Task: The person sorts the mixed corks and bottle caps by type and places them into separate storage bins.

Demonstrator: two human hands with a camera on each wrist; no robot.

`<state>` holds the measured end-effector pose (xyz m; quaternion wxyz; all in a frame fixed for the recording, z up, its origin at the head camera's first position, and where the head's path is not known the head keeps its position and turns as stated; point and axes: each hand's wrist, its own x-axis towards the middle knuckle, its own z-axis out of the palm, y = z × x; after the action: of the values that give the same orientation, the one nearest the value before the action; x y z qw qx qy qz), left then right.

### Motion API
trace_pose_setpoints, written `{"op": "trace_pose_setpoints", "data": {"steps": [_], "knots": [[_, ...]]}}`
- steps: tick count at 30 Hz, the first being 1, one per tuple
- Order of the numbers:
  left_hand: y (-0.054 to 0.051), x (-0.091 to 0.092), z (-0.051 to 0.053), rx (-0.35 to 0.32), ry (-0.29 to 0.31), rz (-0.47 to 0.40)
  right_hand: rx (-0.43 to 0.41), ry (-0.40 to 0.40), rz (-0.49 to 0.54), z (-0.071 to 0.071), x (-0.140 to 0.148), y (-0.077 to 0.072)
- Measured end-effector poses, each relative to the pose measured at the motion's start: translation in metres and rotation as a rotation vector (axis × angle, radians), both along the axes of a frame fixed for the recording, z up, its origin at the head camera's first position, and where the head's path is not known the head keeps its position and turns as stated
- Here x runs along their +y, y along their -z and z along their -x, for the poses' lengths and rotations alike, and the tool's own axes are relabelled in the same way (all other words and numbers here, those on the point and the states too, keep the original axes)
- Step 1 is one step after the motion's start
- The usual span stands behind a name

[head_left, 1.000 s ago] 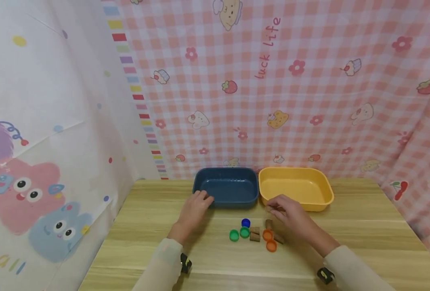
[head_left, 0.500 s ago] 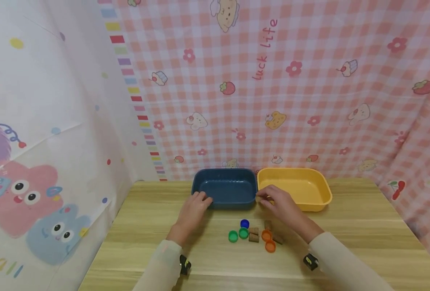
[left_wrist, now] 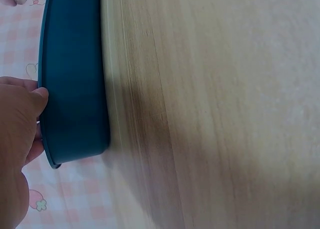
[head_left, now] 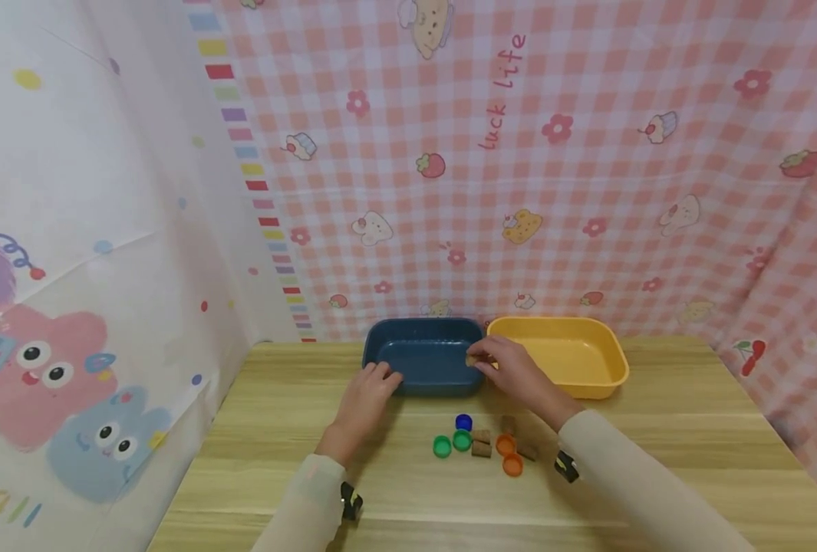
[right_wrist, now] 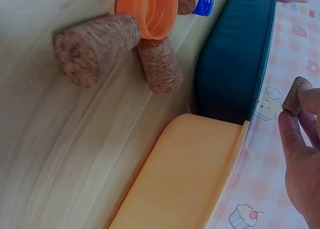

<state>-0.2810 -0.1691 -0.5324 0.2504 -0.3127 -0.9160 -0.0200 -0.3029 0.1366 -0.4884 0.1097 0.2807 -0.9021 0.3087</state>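
Observation:
My right hand (head_left: 518, 376) pinches a cork (right_wrist: 296, 96) between thumb and fingertips, above the right end of the dark blue bin (head_left: 443, 389). My left hand (head_left: 365, 402) grips that bin's near rim towards its left end; in the left wrist view the thumb (left_wrist: 40, 94) lies outside the rim and the other fingers reach over it. On the table in front lie several more corks (head_left: 481, 450), two green caps (head_left: 442, 447), two orange caps (head_left: 512, 464) and a blue cap (head_left: 463, 422).
A yellow bin (head_left: 597, 390) stands beside the blue one, on its right. Both sit at the back of the wooden table (head_left: 408, 506), against a pink checked cloth (head_left: 408, 184). A white printed cloth (head_left: 139, 253) hangs on the left.
My right hand has carried the cork leftward and up, from in front of the yellow bin to over the blue bin's right end. My left hand has stayed on the rim.

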Motion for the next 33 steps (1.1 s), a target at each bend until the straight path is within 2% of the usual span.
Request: {"op": "trace_pose_setpoints", "data": {"steps": [7, 10, 16, 25, 33], "knots": [[0.001, -0.001, 0.000, 0.001, 0.002, -0.011, 0.033, -0.047, -0.001, 0.011, -0.009, 0.001], [0.000, -0.001, 0.000, 0.009, 0.009, -0.012, 0.017, -0.062, -0.005, 0.015, -0.013, -0.002], [0.000, 0.000, 0.001, 0.026, 0.003, 0.005, -0.016, -0.069, -0.075, 0.023, -0.023, -0.004], [-0.001, 0.000, 0.000, 0.043, 0.016, -0.022, -0.068, -0.058, -0.123, 0.032, -0.030, 0.001], [-0.003, 0.001, 0.000, -0.005, -0.013, 0.011, -0.086, -0.073, -0.167, 0.040, -0.036, 0.004]]}}
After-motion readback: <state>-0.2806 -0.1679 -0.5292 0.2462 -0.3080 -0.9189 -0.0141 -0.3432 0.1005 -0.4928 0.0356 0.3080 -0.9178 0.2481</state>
